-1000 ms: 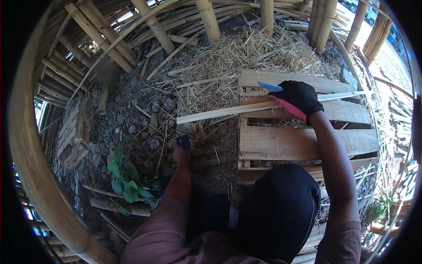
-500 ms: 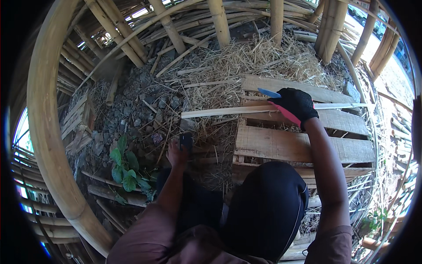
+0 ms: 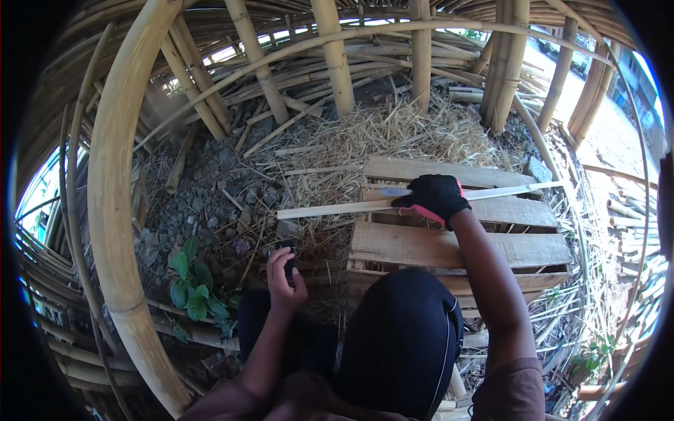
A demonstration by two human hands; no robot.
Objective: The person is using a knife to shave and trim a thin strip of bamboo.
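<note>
My right hand [image 3: 434,199], in a black glove with a pinkish-red palm side, is closed around a long pale bamboo strip [image 3: 330,210]. The strip lies crosswise over a wooden slatted pallet [image 3: 449,244] and sticks out on both sides of the glove. A flat, greyish blade-like piece [image 3: 394,192] also juts from this fist; its handle, if any, is hidden. My bare left hand [image 3: 283,279] is lower, left of the pallet, with its fingers curled around a small dark, flat rectangular object [image 3: 289,265]. What that object is, I cannot make out.
A thick bamboo pole [image 3: 116,231] curves up on the left. Upright bamboo posts [image 3: 334,67] and a low bamboo rail stand at the back. Straw shavings [image 3: 400,137], stones [image 3: 186,214] and a leafy plant [image 3: 193,284] cover the ground. Bamboo pieces [image 3: 639,259] lie at right.
The view has tilted up and shifted. My left hand has turned, its fingers now curling over the dark object. My right hand still grips the strip, and the blade-like piece looks greyer than before.
</note>
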